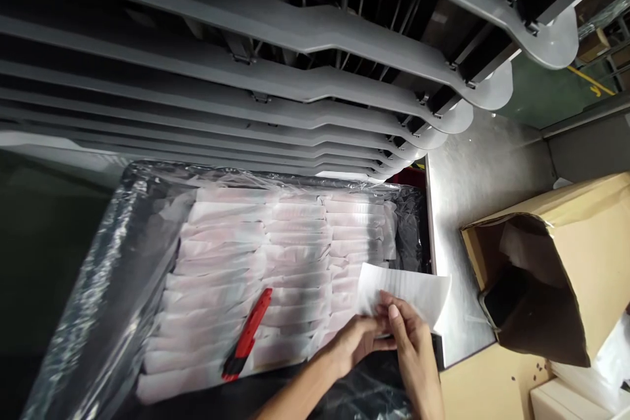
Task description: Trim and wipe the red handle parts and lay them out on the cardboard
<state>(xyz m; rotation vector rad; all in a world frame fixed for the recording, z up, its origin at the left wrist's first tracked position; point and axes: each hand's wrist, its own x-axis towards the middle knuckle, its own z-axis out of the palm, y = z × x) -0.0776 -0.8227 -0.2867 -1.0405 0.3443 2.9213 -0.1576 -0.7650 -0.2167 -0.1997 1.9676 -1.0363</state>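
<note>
A white sheet of paper (406, 285) is pinched at its lower edge between the thumb and fingers of my right hand (412, 335). My left hand (358, 336) meets it there, fingers closed at the same edge and partly hidden. Beneath and beyond the sheet, several white and pinkish wrapped packets (295, 243) stand in three packed columns inside a black bin (418, 230) lined with clear plastic film (162, 210). A red and black box cutter (249, 335) lies slantwise on the packets, left of my hands and touched by neither.
Stacked grey shelf-like panels (315, 26) overhang the bin's far side. To the right is a metal table (457, 184) bearing an open cardboard box (581, 236) with dark contents. Brown cardboard (477, 380) and a white box (561, 400) are at the lower right.
</note>
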